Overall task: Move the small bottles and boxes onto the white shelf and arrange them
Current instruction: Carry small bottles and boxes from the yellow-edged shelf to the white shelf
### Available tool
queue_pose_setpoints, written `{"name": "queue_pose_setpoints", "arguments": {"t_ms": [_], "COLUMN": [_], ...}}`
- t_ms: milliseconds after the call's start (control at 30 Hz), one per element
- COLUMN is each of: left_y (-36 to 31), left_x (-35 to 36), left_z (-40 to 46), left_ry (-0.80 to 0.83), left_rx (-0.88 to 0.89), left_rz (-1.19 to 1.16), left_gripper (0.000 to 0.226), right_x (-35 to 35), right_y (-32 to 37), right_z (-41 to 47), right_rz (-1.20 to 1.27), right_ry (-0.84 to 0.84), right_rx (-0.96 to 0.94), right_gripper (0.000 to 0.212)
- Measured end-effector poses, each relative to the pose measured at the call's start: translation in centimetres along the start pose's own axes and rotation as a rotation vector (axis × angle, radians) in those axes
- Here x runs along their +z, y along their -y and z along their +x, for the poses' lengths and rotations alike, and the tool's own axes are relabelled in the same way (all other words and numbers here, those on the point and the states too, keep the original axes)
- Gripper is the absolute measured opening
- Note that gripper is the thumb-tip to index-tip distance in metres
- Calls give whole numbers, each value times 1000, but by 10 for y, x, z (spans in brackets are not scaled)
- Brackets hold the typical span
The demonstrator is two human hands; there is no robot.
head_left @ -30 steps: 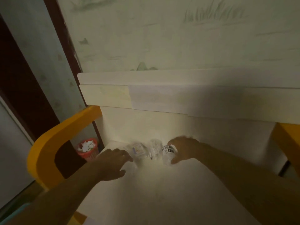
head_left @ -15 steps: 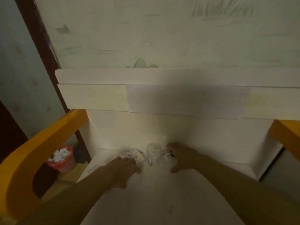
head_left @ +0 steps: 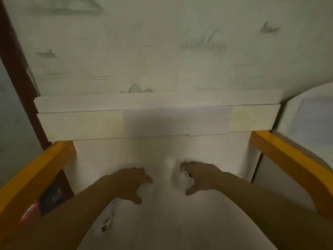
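Observation:
My right hand (head_left: 201, 177) is curled around a small clear bottle (head_left: 184, 175) with a dark-printed label, low on the white surface (head_left: 162, 222). About a hand's width to its left, my left hand (head_left: 129, 184) hovers palm down with its fingers apart and nothing in it. A small white packet with dark print (head_left: 106, 221) lies beside my left forearm and is partly hidden by it. The white shelf (head_left: 126, 103) runs along the wall above both hands, and its top ledge is bare. The image is blurred, so small details are unclear.
Yellow rails flank the white surface on the left (head_left: 36, 177) and right (head_left: 288, 159). A red bin (head_left: 30, 212) shows below the left rail. A dark brown frame (head_left: 19, 69) stands at far left. A pale rounded object (head_left: 310, 120) is at far right.
The view has swung right and is more blurred. My left hand has shifted right with its fingers spread. The small items seen between my hands no longer show. My right hand stays on the bottle.

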State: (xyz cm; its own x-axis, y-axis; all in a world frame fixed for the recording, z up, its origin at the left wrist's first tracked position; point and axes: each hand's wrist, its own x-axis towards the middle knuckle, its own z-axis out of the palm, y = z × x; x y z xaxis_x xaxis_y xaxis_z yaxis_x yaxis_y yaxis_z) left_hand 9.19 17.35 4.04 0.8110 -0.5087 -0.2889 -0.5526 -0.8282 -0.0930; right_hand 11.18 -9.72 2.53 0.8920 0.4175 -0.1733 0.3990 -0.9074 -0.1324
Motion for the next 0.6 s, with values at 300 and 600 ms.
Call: {"name": "queue_pose_setpoints", "arguments": {"t_ms": [300,600], "left_y": [-71,-199], "left_x": [-83,-162], "left_z": [43,69], "left_ry": [-222,-324], "left_rx": [148,343], "left_rz": [-49,-60], "left_gripper": [80,71], "right_x": [-75,-119], "right_y": [-66,-139], "right_z": [-110,-218], "right_rz": [-23,-45], "right_ry": [-121,-319], "right_rx": [234,355], "right_gripper": [86,85]}}
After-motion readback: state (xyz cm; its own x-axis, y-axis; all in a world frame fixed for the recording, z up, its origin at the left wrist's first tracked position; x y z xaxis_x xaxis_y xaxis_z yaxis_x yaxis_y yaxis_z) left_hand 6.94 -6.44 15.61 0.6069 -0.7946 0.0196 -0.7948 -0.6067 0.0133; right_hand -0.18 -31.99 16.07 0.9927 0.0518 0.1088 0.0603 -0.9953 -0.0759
